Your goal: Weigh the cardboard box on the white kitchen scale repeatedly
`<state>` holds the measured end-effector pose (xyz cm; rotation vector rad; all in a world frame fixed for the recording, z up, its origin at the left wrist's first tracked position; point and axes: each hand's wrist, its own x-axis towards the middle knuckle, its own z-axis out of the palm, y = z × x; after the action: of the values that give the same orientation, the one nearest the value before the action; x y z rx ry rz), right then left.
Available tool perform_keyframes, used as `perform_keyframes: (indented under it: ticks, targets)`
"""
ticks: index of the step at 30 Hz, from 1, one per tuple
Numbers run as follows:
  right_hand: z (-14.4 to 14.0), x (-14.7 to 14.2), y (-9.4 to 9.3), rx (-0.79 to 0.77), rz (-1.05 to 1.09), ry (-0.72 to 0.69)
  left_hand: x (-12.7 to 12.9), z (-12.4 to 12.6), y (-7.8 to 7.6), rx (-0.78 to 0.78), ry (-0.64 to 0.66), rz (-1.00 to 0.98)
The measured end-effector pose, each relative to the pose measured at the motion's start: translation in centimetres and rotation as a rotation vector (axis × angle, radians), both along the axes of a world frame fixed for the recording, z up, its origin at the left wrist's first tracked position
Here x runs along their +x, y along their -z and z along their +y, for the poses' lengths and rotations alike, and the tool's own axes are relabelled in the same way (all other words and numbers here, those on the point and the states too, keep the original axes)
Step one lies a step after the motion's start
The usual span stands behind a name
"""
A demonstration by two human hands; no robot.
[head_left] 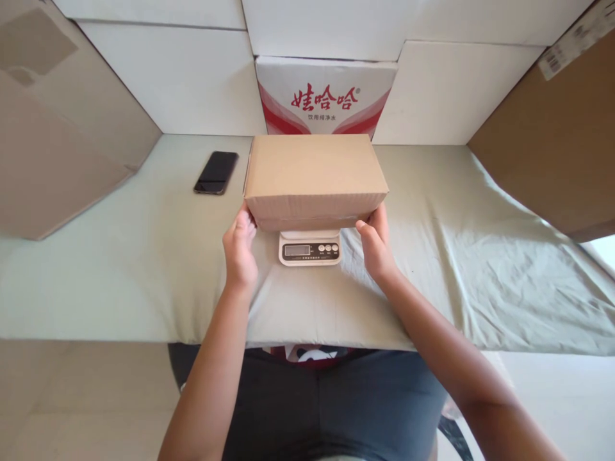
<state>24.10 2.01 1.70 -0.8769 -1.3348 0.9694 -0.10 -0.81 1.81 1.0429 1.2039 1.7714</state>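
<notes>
A closed brown cardboard box (pixel 314 176) rests on a small white digital scale (pixel 310 248) in the middle of the table. Only the scale's front panel with its display and buttons shows; the box covers the platform. My left hand (pixel 240 246) touches the box's lower left front corner with its fingertips. My right hand (pixel 376 243) touches the lower right front corner the same way. Both hands cup the bottom edge, fingers curled under it.
A black phone (pixel 216 172) lies face down on the green cloth-covered table (pixel 120 256) at the back left. A white carton with red characters (pixel 327 96) stands behind the box. Large brown cardboard sheets lean at left (pixel 57 128) and right (pixel 557 141).
</notes>
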Motion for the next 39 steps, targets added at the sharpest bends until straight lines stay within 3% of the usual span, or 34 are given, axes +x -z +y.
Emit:
perform_keyframes:
  ticks: [15, 29, 34, 39]
  targets:
    - [0.2, -0.1, 1.4, -0.026, 0.063, 0.166, 0.4, 0.1, 0.7, -0.04, 0.007, -0.03]
    - [0.2, -0.1, 1.5, 0.0, 0.044, 0.156, 0.2, 0.2, 0.8, -0.003, 0.002, -0.001]
    - [0.7, 0.8, 0.7, -0.088, 0.176, 0.293, -0.6, 0.6, 1.0, 0.106, -0.069, 0.008]
    - [1.8, 1.5, 1.5, -0.141, 0.222, 0.341, -1.4, 1.2, 2.1, 0.093, -0.096, 0.005]
